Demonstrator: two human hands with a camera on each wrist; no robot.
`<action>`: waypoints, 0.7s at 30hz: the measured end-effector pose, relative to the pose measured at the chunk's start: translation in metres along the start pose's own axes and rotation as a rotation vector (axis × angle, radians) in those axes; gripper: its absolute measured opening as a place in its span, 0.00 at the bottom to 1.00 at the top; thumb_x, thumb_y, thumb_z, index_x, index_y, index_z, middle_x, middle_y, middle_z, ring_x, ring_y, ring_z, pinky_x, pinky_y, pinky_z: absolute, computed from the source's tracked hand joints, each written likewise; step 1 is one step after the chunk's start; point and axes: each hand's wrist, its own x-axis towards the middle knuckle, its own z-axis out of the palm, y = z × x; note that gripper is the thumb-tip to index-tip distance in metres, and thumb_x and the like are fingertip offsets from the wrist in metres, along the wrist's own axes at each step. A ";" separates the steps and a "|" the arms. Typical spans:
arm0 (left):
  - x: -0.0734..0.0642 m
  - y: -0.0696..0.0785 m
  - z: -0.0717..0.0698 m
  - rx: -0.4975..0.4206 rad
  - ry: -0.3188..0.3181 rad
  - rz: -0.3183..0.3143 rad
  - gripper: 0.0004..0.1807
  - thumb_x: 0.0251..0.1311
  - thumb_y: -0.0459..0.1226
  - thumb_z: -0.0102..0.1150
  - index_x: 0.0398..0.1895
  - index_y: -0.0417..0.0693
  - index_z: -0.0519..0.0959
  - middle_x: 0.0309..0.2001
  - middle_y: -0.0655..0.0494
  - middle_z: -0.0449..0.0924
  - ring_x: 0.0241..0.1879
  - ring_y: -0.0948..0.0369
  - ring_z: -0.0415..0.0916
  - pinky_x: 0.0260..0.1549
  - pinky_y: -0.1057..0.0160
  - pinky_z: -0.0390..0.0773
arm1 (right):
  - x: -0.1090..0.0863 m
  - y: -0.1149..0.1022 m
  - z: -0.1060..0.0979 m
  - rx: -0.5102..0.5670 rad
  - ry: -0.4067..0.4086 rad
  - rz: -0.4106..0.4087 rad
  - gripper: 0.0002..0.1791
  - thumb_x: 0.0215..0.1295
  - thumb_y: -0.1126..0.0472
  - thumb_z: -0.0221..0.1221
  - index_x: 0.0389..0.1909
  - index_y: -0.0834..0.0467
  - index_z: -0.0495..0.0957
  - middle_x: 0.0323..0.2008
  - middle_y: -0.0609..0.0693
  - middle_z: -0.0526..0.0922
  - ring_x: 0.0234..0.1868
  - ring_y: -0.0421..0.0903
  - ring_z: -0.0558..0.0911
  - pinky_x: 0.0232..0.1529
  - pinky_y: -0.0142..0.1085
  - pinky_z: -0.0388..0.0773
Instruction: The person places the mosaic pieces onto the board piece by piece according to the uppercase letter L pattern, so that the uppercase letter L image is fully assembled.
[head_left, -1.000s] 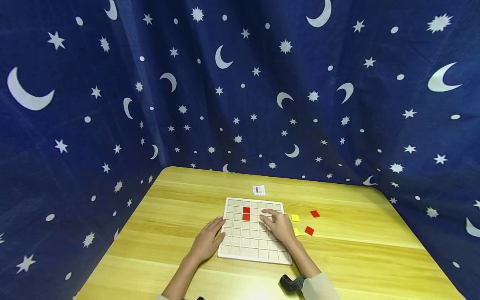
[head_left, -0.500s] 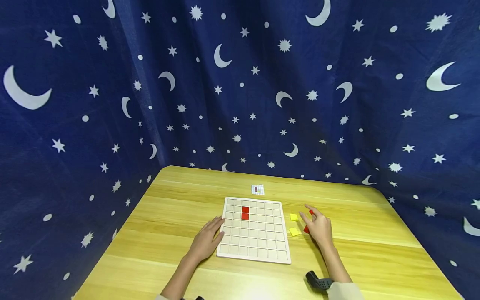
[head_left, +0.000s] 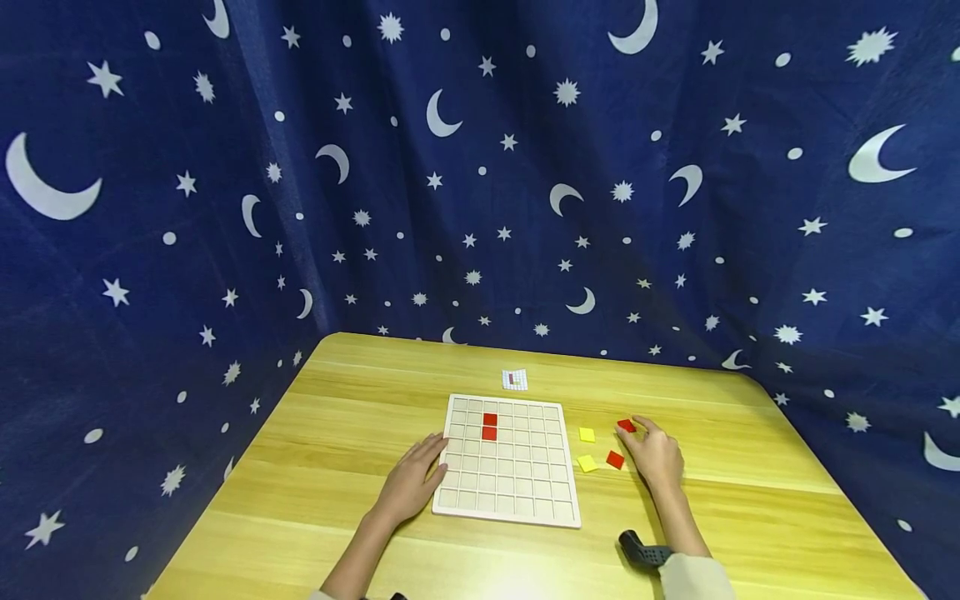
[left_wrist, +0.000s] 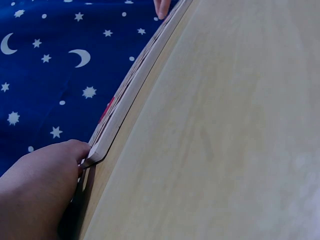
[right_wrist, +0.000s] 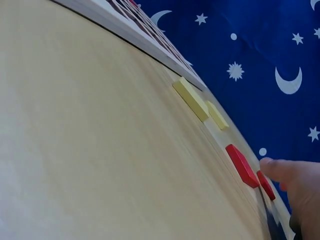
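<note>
Two red squares (head_left: pixel 489 433) in a board (head_left: pixel 506 483), four squares outside it

On a wooden tabletop (head_left: pixel 390 383), the pale gridded board holds the red pair in neighbouring cells, one behind the other, toward its far edge. To its right lie two yellow squares (head_left: pixel 587 463), a near red square (head_left: pixel 615 460) and a far red square (head_left: pixel 626 426). If these four belong in the grid too, the work seems about a third done. The right hand (head_left: pixel 656 457) has thumb and forefinger at opposite sides of the far red square; whether they grip it cannot be told. The left hand (head_left: pixel 411 479) rests its outstretched fingers on the board's left edge, thumb apart. Beyond lies a small printed card (head_left: pixel 514 380).
</note>
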 end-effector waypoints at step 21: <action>0.000 -0.001 0.000 0.002 0.010 0.012 0.25 0.66 0.44 0.49 0.64 0.46 0.67 0.65 0.52 0.63 0.66 0.54 0.57 0.65 0.54 0.54 | -0.006 -0.026 0.011 0.167 0.149 -0.215 0.18 0.57 0.54 0.64 0.45 0.60 0.80 0.07 0.41 0.54 0.09 0.35 0.49 0.07 0.28 0.48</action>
